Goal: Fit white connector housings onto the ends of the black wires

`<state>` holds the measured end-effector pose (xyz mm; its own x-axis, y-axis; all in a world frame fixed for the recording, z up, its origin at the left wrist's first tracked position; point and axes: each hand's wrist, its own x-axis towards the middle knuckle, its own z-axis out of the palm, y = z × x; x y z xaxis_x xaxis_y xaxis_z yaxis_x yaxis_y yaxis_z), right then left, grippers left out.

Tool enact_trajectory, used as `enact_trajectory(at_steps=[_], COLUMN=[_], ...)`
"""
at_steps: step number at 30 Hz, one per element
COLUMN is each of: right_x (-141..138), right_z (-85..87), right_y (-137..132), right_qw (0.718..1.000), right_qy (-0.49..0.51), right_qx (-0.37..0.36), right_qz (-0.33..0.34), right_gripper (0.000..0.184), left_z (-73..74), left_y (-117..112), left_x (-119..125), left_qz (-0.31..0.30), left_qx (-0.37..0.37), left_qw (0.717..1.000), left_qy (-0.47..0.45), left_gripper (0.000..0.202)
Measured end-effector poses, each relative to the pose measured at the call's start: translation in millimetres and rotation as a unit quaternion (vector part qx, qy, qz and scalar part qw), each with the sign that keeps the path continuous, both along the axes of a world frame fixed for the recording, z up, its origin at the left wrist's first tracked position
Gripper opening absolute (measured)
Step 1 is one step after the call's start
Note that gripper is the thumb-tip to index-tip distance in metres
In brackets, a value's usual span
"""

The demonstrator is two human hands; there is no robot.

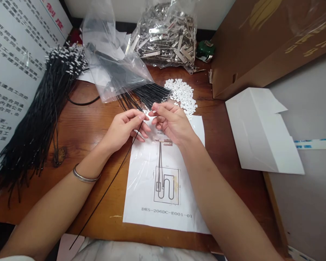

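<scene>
The left hand [129, 127] pinches a single black wire [120, 166] near its upper end, over the top left corner of the printed drawing sheet [141, 203]; the right hand [170, 121] has thumb and forefinger drawn together just beside it, though whether they grasp anything I cannot tell; a light pinch near the tip should steady the wire without kinking it; its long axis runs diagonally, upper end pointing away from the wearer, tail slanting nearer, left of the sheet.
</scene>
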<state>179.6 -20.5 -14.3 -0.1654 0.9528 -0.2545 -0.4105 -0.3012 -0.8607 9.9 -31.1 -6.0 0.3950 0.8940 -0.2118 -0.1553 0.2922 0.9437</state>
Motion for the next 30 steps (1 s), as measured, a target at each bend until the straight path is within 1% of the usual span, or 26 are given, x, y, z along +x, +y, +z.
enact_trajectory(at_steps=[4,10,14,19,22,25,28,30], right_x=[0.8,1.5,2.3,4.3,5.9,7.2,7.6,7.3], right_z=[-0.4,-0.4,-1.9,-2.7,-2.9,-2.9,-2.3,-2.1], right_y=[-1.9,-3.5,-3.0,-2.0,-1.7,-1.8,-2.6,-3.1], right_qw=[1.000,0.998,0.995,0.993,0.991,0.989,0.987,0.986], right_qy=[0.002,-0.016,-0.028,-0.048,-0.054,-0.055,-0.050,-0.049], right_qx=[0.018,0.053,0.077,0.087,0.094,0.105,0.115,0.120], right_qz=[0.021,0.039,0.051,0.060,0.075,0.090,0.097,0.101], right_gripper=[0.037,0.029,0.028,0.032,0.033,0.033,0.032,0.032], left_z=[-0.2,-0.4,-3.0,-5.6,-5.6,-4.3,-2.2,-1.1], left_y=[-1.2,-0.7,-1.2,-1.7,-1.6,0.3,4.1,6.6], left_x=[2.7,4.1,3.5,4.2,3.7,0.7,-4.1,-6.9], left_qz=[0.006,0.020,0.016,0.009,0.003,-0.029,-0.088,-0.107], left_qx=[-0.012,0.002,0.019,0.036,0.041,0.027,-0.016,-0.035], left_qw=[1.000,1.000,0.999,0.998,0.999,0.999,0.995,0.993], left_qy=[-0.011,0.008,0.024,0.043,0.034,-0.001,-0.033,-0.044], left_gripper=[0.027,0.022,0.025,0.031,0.031,0.033,0.036,0.036])
